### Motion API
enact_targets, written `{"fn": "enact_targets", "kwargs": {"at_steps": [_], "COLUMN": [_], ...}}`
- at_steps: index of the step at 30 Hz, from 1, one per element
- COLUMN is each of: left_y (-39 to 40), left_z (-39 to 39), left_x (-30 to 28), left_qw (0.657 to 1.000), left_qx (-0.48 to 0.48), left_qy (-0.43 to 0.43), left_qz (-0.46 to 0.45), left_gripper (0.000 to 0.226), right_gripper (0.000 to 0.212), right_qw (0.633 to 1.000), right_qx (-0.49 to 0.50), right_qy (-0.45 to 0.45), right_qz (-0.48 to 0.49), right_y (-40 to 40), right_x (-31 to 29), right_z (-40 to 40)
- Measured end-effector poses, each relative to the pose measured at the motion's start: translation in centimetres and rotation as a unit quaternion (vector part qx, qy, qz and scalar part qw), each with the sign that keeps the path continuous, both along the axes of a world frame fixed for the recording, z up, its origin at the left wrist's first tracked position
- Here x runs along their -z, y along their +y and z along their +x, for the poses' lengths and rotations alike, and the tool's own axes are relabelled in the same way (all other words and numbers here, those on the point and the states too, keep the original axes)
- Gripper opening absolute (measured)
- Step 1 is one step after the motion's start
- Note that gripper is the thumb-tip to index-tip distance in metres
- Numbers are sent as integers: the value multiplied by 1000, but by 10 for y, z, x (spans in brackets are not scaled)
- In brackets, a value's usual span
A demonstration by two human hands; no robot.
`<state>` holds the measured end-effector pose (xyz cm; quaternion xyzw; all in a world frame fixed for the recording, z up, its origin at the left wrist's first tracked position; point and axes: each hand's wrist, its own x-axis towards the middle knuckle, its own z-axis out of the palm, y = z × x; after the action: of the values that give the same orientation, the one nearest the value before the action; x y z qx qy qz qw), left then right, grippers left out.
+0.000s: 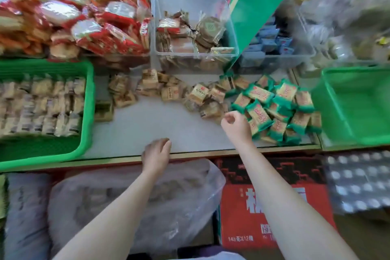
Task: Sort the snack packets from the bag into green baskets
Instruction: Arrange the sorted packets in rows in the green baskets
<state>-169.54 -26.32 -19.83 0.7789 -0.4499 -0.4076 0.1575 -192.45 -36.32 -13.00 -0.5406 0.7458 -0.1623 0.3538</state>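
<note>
Both grips loosely curled and empty, right hand (235, 125) just beside green-wrapped packets (274, 110), left hand (156, 154) at table edge (190, 153)

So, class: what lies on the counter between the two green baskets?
Head view: loose tan packets and green packets between the left basket and right basket.

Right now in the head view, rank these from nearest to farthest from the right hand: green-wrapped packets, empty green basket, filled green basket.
1. Green-wrapped packets, just beside the right hand.
2. Empty green basket, far right.
3. Filled green basket, far left.
</note>
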Motion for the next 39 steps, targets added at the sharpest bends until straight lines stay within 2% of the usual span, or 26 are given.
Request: {"fn": "enact_targets", "kwargs": {"at_steps": [3, 7, 10, 13, 15, 17, 19, 22, 24, 27, 30, 31, 32, 34, 35, 37, 39], "left_y": [6, 2, 4, 1, -2, -10, -15, -24, -28, -25, -21, -21, -22, -24, -25, -30, -34], "left_z": [-13, -15, -17, -16, -14, -20, -38, -61, -58, -40, -25, -21, -18, -17, -18, -22, -28], "left_x": [22, 27, 26, 23, 17, 5, -12, -22, -23, -23, -22, -21, -20, -19, -17, -15, -13], "left_qw": [996, 994, 993, 995, 998, 991, 953, 866, 820, 799, 788, 786, 786, 794, 797, 790, 785], "left_qx": [15, 4, 3, -7, -30, -90, -158, -257, -310, -333, -352, -364, -373, -380, -388, -398, -378], "left_qy": [-86, -104, -115, -94, -45, 96, 260, 426, 476, 497, 503, 498, 491, 474, 462, 466, 490], "left_qz": [12, 37, 32, 46, 46, 13, 9, 56, 65, 55, 50, 49, 48, 43, 36, 23, 24], "left_gripper": [41, 73, 77, 74, 80, 89, 91, 85, 58, 30, 28, 31, 32, 26, 22, 26, 51], "right_gripper": [55, 78, 70, 57, 52, 46, 38, 20, 17, 23, 57, 63, 60, 39, 30, 28, 34], "right_qw": [996, 980, 982, 995, 999, 994, 987, 978, 985, 994, 994, 994, 994, 993, 993, 993, 976], "right_qx": [-61, -135, -104, -55, -8, 42, 29, -67, -56, -46, -89, -97, -104, -111, -106, -66, -1], "right_qy": [59, 131, 156, 87, 1, -75, -147, -188, -157, -92, -54, -36, -18, 9, 2, -71, -196], "right_qz": [20, 69, 28, 12, 44, 63, 61, 63, 48, 21, 20, 27, 30, 38, 48, 74, 95], "right_y": [-31, -48, -46, -29, -3, 28, 55, 71, 58, 19, -14, -21, -27, -31, -29, -18, 2], "right_x": [35, 74, 84, 73, 56, 33, 17, 12, 18, 36, 54, 60, 67, 71, 68, 54, 34], "right_z": [-14, -7, 2, 3, -1, -2, 5, 16, 14, 7, 18, 24, 29, 33, 32, 30, 28]}}
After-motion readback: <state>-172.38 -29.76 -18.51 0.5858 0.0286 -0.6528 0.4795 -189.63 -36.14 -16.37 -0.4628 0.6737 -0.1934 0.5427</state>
